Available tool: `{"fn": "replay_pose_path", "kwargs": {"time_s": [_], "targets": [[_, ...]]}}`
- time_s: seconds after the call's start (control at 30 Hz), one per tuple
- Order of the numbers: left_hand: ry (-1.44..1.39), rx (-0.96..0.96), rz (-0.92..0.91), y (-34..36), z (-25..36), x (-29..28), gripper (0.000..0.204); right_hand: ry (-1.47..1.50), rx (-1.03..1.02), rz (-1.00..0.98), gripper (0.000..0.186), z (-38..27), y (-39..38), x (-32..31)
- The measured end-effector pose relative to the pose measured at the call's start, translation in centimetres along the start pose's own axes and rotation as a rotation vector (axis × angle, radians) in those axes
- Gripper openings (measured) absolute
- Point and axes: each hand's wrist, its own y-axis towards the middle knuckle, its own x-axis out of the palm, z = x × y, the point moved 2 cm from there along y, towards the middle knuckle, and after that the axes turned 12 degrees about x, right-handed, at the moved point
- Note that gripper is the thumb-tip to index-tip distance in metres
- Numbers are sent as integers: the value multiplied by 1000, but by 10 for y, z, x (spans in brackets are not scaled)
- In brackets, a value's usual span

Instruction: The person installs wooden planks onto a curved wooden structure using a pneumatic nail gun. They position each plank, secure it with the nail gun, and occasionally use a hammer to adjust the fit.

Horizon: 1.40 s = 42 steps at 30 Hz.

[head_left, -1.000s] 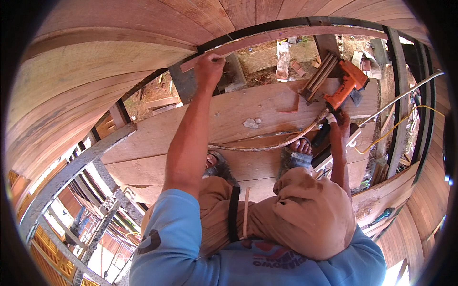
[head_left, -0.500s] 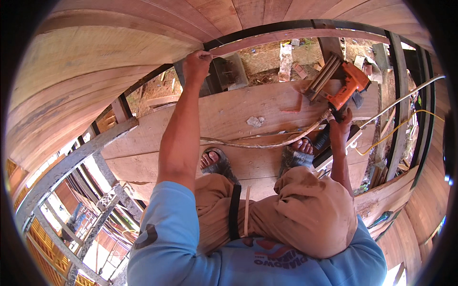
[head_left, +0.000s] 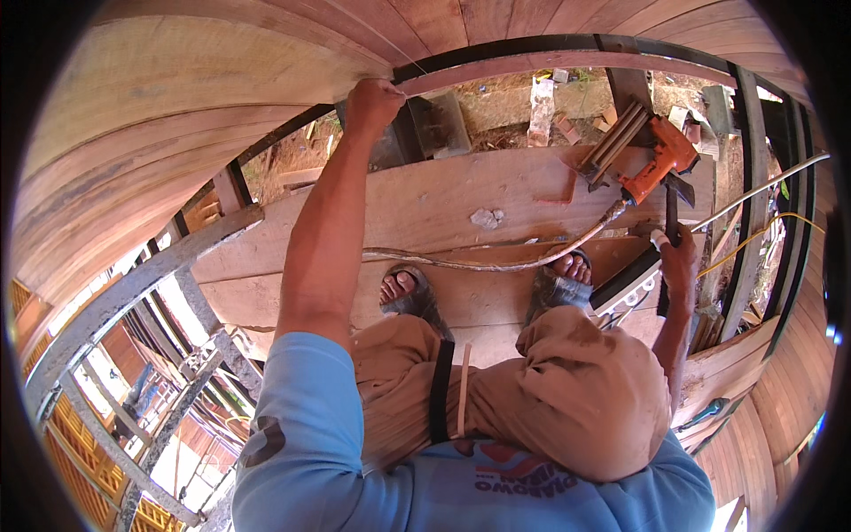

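My left hand (head_left: pixel 374 105) is raised and closed at the lower edge of the wooden wall boards (head_left: pixel 222 66), beside the corner where a dark metal beam (head_left: pixel 532 44) begins. Its fingers are pinched together; whatever they hold is too small to make out. On the right, my right hand (head_left: pixel 679 259) is wrapped round the dark handle of a hammer (head_left: pixel 681 190), whose head points up and away from me. Just past it, an orange nail gun (head_left: pixel 660 164) lies on the plank (head_left: pixel 425 191), with a hose (head_left: pixel 496 266) running left from it.
My sandalled feet (head_left: pixel 401 288) rest on the planks. A grey metal scaffold frame (head_left: pixel 133 275) stands at the left. Upright dark posts (head_left: pixel 745 195), a pale pipe (head_left: pixel 762 188) and a yellow cord (head_left: pixel 753 235) are at the right. Rubble shows beyond the planks.
My right hand has moved right from beside the nail gun's hose and now grips the hammer. My left hand stays at the wall's corner, turned slightly.
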Motion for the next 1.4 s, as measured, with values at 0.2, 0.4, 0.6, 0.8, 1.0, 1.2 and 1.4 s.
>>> {"fn": "replay_pose_path", "kwargs": {"time_s": [0.2,0.4,0.6,0.8,1.0,1.2,1.4], "targets": [[49,-51,24,-4,-8,-4,19,366,210,-223,44,7,-45,-29],[-157,-184,-86,-14,-21,-14,18,665,343,-171,39,0,-105,-24],[84,-54,-212,-26,-26,-39,22,755,277,-65,37,0,-137,-7],[-158,-297,-283,-40,-53,-32,20,776,-155,-104,50,-45,-146,10],[-484,-548,-249,-42,-65,-23,17,223,-580,-623,48,-157,-121,56],[-549,-626,-352,-36,-60,-15,19,112,-974,-713,58,-246,-118,145],[-535,-722,-438,-31,-77,-6,17,42,-1080,-536,58,-284,-102,200]]}}
